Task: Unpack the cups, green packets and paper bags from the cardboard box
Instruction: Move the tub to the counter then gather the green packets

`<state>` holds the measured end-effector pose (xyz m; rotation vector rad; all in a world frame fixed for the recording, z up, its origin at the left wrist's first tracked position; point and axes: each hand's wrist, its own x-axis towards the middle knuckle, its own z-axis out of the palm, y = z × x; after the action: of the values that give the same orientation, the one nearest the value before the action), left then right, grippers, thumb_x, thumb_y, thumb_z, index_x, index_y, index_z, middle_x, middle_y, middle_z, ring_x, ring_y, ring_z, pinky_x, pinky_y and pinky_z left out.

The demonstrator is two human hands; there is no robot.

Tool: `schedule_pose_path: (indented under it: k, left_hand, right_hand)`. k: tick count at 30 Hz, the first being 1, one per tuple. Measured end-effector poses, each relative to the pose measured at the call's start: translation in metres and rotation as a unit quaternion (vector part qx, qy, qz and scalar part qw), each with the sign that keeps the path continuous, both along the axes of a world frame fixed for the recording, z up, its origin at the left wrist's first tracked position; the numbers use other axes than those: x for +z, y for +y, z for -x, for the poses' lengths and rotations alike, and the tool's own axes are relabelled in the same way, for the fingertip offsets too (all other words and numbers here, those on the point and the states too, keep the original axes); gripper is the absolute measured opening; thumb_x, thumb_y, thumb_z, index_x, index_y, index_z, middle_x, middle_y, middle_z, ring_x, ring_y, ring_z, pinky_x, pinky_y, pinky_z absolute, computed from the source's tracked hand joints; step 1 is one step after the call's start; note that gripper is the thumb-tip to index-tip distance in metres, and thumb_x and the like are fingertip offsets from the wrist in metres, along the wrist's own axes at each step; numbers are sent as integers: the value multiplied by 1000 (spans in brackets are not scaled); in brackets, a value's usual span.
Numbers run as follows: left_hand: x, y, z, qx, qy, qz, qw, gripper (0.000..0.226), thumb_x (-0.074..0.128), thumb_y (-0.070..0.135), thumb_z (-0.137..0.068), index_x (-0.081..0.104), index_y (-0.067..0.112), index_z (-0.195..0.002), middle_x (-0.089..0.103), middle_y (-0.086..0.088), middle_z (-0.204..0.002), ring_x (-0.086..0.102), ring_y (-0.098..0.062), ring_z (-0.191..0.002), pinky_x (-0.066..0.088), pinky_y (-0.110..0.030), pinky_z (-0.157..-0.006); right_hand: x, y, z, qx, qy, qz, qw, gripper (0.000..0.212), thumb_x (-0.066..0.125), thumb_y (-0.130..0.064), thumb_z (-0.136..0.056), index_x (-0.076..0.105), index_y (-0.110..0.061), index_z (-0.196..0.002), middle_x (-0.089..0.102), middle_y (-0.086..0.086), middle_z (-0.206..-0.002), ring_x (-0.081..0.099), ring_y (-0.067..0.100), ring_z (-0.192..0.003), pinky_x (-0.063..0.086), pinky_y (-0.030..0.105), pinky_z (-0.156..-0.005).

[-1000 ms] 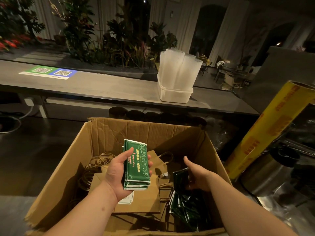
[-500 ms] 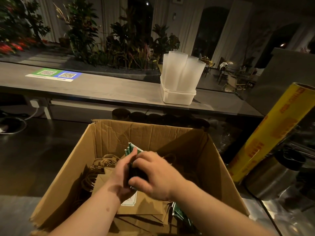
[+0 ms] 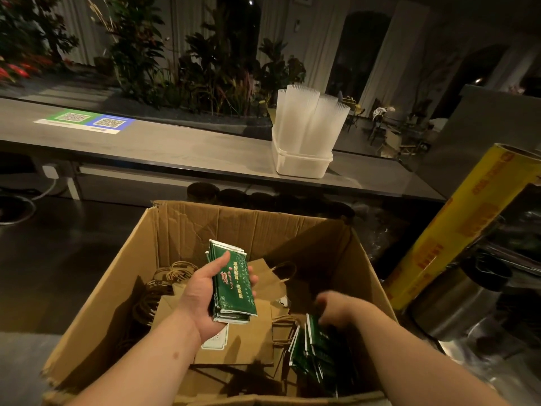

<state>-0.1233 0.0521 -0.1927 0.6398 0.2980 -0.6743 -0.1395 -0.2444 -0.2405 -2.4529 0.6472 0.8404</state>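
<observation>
printed sheet [image 3: 85, 122]: green and blue, with two code squares, lying flat on the counter at 10 o'clock in the view.
counter [image 3: 181, 153]: long and grey, crossing the view from 9 o'clock to 2 o'clock beyond the box; plants [image 3: 205, 71] stand behind it.
cardboard box [image 3: 187, 227]: open at 6 o'clock, its far wall creased, both forearms reaching in over the near edge.
paper bags [image 3: 237, 347]: brown, lying flat on the box floor; their twine handles [image 3: 159, 284] bunch at the box's 9 o'clock side, and a white label [image 3: 215, 341] shows beside the left wrist.
left hand [image 3: 202, 294]: over the middle of the box, palm up, thumb across the top face and fingers curled round the far edge of a stack.
held packets [image 3: 234, 288]: several green packets with gold print and pale edges, long side pointing to 12 o'clock, raised above the bags.
right hand [image 3: 333, 309]: at 4 o'clock from the left hand, low in the box and blurred; its fingers bend down at the loose packets, but whether they pinch any I cannot tell.
loose packets [image 3: 316, 347]: green, on edge, leaning at the box's 5 o'clock corner near the right wall.
cups [image 3: 310, 118]: translucent stacks upright in a white tub [image 3: 301, 167] on the counter at 1 o'clock, well apart from the box.
yellow roll [image 3: 462, 227]: leaning at 3 o'clock, just beside the box's right wall.
steel container [image 3: 450, 309]: at 4 o'clock, beside the roll's lower end.
</observation>
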Motion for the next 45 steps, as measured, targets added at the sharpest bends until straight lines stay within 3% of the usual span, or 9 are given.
schedule_pose_path:
  k: [5,10,14,24,32,36,40,43,45]
  left_hand:
    - [-3,-3,2,-14,-8,-1,1000,55,65,37,-92,61,2,-135,64,-21,-118,65,-35,-97,49,-48,-89]
    - [-2,-3,0,-23,-13,7,1000,56,66,36,-90,61,1,-134,64,-21,-115,65,-35,-95,49,-48,-88]
    - [-2,-4,-1,-27,-14,6,1000,57,65,36,-90,61,1,-135,64,-21,-113,66,-35,-93,50,-48,-85]
    - [-3,-2,1,-39,-11,3,999,60,66,34,-87,59,-1,-135,64,-21,-112,65,-34,-91,50,-47,-83]
    - [-5,-3,0,-65,-4,-52,997,63,70,38,-82,63,-2,-130,65,-21,-108,65,-35,-91,51,-46,-82]
    - [-3,-5,3,-101,15,-105,989,65,69,45,-83,64,-4,-126,67,-21,-102,65,-34,-88,53,-45,-80]
    - [0,-4,6,-125,18,-108,986,63,67,52,-86,68,3,-125,70,-26,-115,66,-39,-97,53,-47,-89]
    - [1,-2,10,-107,29,-61,992,68,67,54,-81,68,2,-125,70,-26,-110,64,-39,-91,50,-46,-82]
    - [2,1,11,-85,32,-30,995,70,66,61,-83,68,4,-125,69,-28,-120,64,-45,-105,51,-51,-89]
  right_hand:
    - [-5,2,11,41,47,15,998,82,72,-9,-91,29,-27,-159,43,6,-155,47,31,-138,46,45,-111]
    - [-10,-5,7,31,27,3,999,40,72,-15,-92,55,-30,-124,56,2,-130,58,18,-112,52,41,-105]
    - [-9,-3,12,54,29,-7,998,54,70,-10,-93,50,-30,-139,52,0,-132,56,20,-117,54,36,-98]
    - [-14,-6,6,44,-2,-23,999,19,70,-21,-93,60,-26,-108,61,1,-120,61,19,-109,53,40,-100]
    - [14,-3,7,0,-131,-37,991,10,61,-23,-100,62,-29,-108,57,-2,-117,58,14,-104,52,31,-85]
    - [60,33,4,88,-232,-85,965,27,57,-11,-100,63,-37,-103,59,-8,-118,56,14,-118,54,44,-101]
    - [108,95,2,354,-275,-5,894,23,58,-13,-100,62,-34,-109,51,-11,-126,27,11,-133,9,47,-121]
    - [119,132,2,471,-347,53,810,20,61,-19,-99,63,-36,-110,48,-9,-133,25,17,-137,13,49,-118]
    - [112,144,1,470,-376,57,797,28,64,-19,-98,63,-34,-121,41,-3,-142,21,22,-140,21,48,-116]
